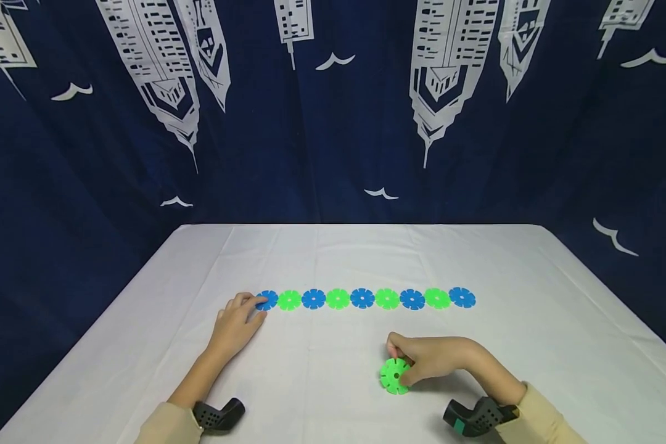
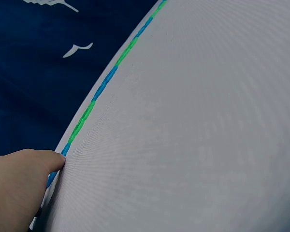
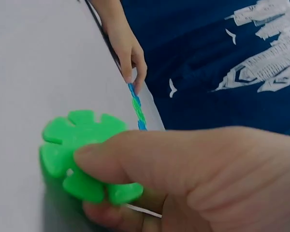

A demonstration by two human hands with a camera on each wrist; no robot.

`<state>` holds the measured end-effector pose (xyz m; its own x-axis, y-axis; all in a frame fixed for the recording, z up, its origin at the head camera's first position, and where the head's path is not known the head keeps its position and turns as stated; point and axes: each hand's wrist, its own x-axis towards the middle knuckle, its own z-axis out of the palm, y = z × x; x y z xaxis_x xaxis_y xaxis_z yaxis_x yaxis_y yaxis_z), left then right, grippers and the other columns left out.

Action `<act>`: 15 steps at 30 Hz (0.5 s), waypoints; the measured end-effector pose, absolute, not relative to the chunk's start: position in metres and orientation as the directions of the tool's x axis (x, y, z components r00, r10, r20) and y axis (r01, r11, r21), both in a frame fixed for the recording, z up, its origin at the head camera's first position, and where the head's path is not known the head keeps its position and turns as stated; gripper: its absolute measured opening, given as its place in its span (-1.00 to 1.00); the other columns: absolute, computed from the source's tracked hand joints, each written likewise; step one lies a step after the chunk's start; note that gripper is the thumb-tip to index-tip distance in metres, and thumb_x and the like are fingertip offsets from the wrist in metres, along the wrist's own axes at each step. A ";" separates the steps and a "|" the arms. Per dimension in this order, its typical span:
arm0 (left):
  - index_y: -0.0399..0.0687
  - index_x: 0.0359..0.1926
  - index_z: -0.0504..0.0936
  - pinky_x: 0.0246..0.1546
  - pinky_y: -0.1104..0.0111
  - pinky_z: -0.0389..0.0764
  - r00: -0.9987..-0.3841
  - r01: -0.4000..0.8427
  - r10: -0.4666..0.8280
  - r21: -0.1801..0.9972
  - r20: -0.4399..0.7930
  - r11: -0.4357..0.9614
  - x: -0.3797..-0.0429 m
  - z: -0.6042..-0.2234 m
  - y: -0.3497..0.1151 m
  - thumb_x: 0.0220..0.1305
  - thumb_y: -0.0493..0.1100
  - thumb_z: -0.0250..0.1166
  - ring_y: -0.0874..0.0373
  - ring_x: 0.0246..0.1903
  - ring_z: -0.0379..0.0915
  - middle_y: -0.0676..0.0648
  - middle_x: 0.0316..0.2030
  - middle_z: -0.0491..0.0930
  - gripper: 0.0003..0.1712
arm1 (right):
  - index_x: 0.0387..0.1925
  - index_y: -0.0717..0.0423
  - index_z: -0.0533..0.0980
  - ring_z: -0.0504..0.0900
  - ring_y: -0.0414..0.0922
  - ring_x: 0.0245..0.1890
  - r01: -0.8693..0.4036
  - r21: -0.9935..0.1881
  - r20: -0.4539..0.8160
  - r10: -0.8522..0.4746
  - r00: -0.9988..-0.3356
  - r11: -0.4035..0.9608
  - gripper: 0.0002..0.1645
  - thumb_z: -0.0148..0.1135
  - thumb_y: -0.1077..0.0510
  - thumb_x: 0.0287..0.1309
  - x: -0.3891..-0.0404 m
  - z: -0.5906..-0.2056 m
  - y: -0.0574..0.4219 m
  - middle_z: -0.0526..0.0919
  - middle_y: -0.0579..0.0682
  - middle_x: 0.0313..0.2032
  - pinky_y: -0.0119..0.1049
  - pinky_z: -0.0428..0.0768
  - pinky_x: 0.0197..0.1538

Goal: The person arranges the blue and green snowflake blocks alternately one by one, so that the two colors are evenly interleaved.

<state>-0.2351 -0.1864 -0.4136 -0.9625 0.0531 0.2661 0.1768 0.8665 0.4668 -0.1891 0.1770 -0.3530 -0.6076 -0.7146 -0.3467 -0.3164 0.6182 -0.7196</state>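
A green notched plastic disc (image 1: 393, 376) is pinched between the thumb and fingers of my right hand (image 1: 430, 357), in front of the row and towards its right half. In the right wrist view the thumb lies across this green disc (image 3: 70, 150), covering part of its face. My left hand (image 1: 237, 324) rests at the left end of a straight row of alternating blue and green discs. Its index finger lies on the leftmost blue disc (image 1: 269, 298), with the thumb close by its near edge. A blue disc (image 1: 462, 297) forms the right end of the row.
The row runs across a white-covered table (image 1: 333, 259), its green disc (image 1: 338, 298) and blue disc (image 1: 362, 298) near the middle. Behind the table hangs a dark blue curtain (image 1: 311, 135) printed with white buildings and birds. Each wrist wears a black device (image 1: 219, 416).
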 end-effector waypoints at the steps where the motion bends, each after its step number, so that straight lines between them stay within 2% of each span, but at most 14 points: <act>1: -0.02 0.07 0.52 -0.09 0.08 0.25 -0.962 0.177 0.053 0.467 0.266 0.867 -0.235 -0.414 -0.187 0.22 -0.02 0.13 -0.13 0.08 0.31 -0.22 0.08 0.40 -0.59 | -0.29 0.09 0.17 0.15 -0.28 -0.54 -0.311 -0.732 -0.344 -0.723 -0.599 0.606 -0.62 0.20 0.23 -0.04 -0.190 -0.354 0.178 0.11 -0.15 -0.59 -0.48 0.13 -0.43; 9: -0.02 0.07 0.52 -0.08 0.07 0.25 -0.962 0.181 0.054 0.473 0.269 0.862 -0.233 -0.413 -0.187 0.22 -0.02 0.14 -0.14 0.08 0.30 -0.23 0.09 0.39 -0.59 | -0.14 0.13 0.23 0.25 -0.27 -0.43 -0.223 -0.820 -0.333 -0.757 -0.563 0.527 -0.65 0.12 0.27 0.02 -0.203 -0.354 0.196 0.24 -0.12 -0.50 -0.47 0.24 -0.35; 15: -0.01 0.06 0.53 -0.08 0.06 0.25 -0.961 0.181 0.054 0.470 0.272 0.864 -0.234 -0.415 -0.186 0.22 -0.03 0.14 -0.13 0.07 0.31 -0.22 0.08 0.39 -0.61 | -0.18 0.11 0.36 0.38 -0.25 -0.27 -0.234 -0.828 -0.287 -0.743 -0.604 0.509 -0.79 0.04 0.22 0.09 -0.217 -0.350 0.221 0.40 -0.07 -0.32 -0.36 0.34 -0.24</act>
